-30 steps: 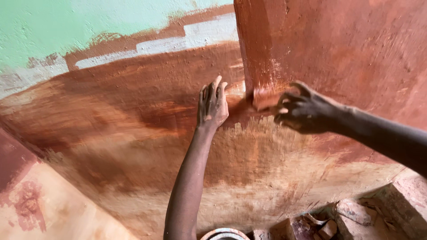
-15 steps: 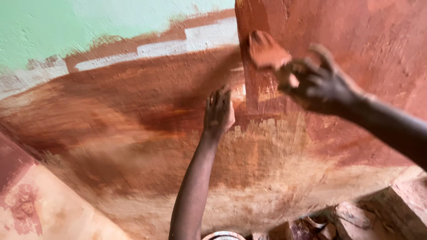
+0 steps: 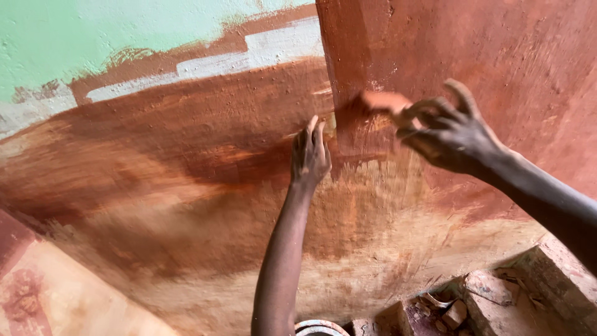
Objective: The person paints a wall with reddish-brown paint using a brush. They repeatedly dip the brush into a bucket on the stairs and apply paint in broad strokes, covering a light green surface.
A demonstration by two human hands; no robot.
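Near: rim of a round container (image 3: 318, 327) at bottom edge, rubble (image 3: 472, 298) beside it. Left hand (image 3: 310, 155) flat against the wet red-brown wall (image 3: 186, 174), fingers straight, holding nothing. Right hand (image 3: 449, 132) pinches a reddish pad (image 3: 384, 101) at its fingertips, pressed to the corner, up-right of the left hand.

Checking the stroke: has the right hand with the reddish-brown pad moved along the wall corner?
Yes. The right hand rose, then dropped slightly beside the wall corner.
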